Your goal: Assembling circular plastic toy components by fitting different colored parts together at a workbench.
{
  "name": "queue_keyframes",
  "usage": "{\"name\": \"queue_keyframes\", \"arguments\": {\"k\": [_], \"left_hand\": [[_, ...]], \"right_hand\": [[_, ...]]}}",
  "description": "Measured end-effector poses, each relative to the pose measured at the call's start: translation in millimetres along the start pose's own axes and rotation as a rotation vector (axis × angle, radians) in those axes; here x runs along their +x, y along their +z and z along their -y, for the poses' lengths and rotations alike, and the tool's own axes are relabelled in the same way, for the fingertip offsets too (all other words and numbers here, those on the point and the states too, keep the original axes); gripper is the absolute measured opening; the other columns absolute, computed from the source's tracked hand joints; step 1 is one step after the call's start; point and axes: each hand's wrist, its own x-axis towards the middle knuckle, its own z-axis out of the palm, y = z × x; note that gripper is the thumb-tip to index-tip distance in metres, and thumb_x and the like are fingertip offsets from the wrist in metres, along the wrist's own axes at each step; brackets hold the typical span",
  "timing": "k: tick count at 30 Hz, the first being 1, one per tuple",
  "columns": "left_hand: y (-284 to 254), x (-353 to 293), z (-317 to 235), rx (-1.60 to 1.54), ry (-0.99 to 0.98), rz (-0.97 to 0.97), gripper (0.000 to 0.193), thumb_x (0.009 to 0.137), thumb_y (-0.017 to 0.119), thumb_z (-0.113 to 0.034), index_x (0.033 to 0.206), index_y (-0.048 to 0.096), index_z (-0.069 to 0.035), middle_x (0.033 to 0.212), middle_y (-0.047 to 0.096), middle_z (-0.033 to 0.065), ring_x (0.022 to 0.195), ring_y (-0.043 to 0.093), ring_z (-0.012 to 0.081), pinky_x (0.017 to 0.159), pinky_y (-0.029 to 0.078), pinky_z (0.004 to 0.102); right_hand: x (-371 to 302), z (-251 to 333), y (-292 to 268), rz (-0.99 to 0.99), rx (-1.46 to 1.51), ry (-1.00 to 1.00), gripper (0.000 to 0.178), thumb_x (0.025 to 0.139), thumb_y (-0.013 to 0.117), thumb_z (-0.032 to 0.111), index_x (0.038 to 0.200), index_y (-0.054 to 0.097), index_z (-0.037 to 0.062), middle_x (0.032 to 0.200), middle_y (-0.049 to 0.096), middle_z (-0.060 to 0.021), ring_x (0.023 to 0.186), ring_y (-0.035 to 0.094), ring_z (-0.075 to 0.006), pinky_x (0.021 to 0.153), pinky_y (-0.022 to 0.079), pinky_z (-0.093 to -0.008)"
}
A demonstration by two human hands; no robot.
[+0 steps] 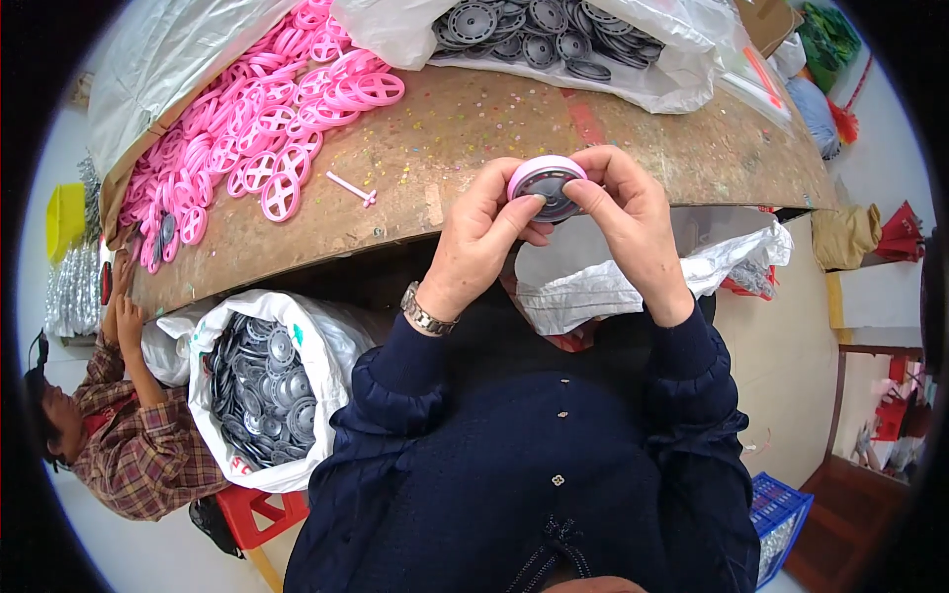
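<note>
Between both hands, over the near edge of the wooden table (474, 138), I hold a small toy wheel: a grey plastic disc (550, 190) set against a pink ring (542, 165). My left hand (481, 219) grips its left side, thumb pressed on the disc's face. On the opposite side, my right hand (625, 208) has its thumb on the disc and its fingers curled behind the pink rim. Whether the disc sits fully inside the ring, I cannot tell. A metal watch (427, 309) is on my left wrist.
Pink spoked rings (259, 170) spill across the table's left side, near a pink stick (351, 188). Grey discs fill an open white sack (326, 381) at my left; more grey discs (539, 49) lie at the back. A white bag (583, 296) hangs below my hands. A co-worker (138, 435) sits left.
</note>
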Motion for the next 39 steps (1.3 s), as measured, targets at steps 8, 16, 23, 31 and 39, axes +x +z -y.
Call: {"name": "queue_keyframes", "arguments": {"k": [8,16,23,31,39], "left_hand": [[16.0,-9.7,-1.8,0.201,0.089,-0.068,0.023,0.099,0.054,-0.007,0.121,0.054,0.001,0.101,0.064,0.0102,0.076,0.068,0.0142,0.062,0.057,0.0257],[19.5,-7.7,-10.4,0.329,-0.01,-0.006,0.042,0.098,0.054,-0.004,0.138,0.041,-0.002,0.106,0.061,0.0096,0.072,0.065,0.012,0.061,0.057,0.0245],[13.9,-7.3,-10.9,0.091,-0.056,-0.046,0.052,0.095,0.058,-0.001,0.143,0.036,-0.004,0.106,0.06,0.0089,0.069,0.063,0.0105,0.057,0.056,0.0239],[16.1,-9.4,-9.2,0.31,-0.021,-0.012,0.055,0.094,0.059,0.001,0.145,0.038,-0.007,0.1,0.063,0.0076,0.066,0.061,0.0079,0.054,0.051,0.0213],[-2.3,-0.3,-7.8,0.671,0.235,0.026,0.054,0.091,0.065,-0.004,0.141,0.046,-0.005,0.105,0.064,0.0094,0.079,0.063,0.0137,0.067,0.052,0.0279]], "right_hand": [[-10.4,-2.0,6.0,-0.078,-0.128,-0.087,0.011,0.094,0.061,0.003,0.104,0.061,-0.0006,0.093,0.065,-0.0001,0.085,0.059,-0.006,0.077,0.048,-0.0214],[-4.4,-14.5,5.3,-0.13,0.138,-0.024,0.011,0.091,0.064,0.005,0.1,0.062,-0.0001,0.084,0.065,-0.0005,0.075,0.059,-0.0053,0.067,0.048,-0.0222],[-7.6,-0.4,8.7,0.036,0.081,0.032,0.024,0.092,0.062,0.002,0.115,0.057,0.0001,0.1,0.064,-0.0022,0.092,0.061,-0.0085,0.083,0.049,-0.0236],[-13.8,-11.7,11.3,-0.041,0.163,0.007,0.018,0.089,0.064,0.0,0.106,0.059,0.0006,0.093,0.063,-0.0012,0.085,0.061,-0.0073,0.075,0.051,-0.0232],[-23.4,-19.6,-30.4,-0.027,0.004,-0.009,0.025,0.09,0.064,0.0,0.114,0.06,0.0,0.1,0.065,-0.0003,0.089,0.059,-0.0068,0.082,0.048,-0.0227]]}}
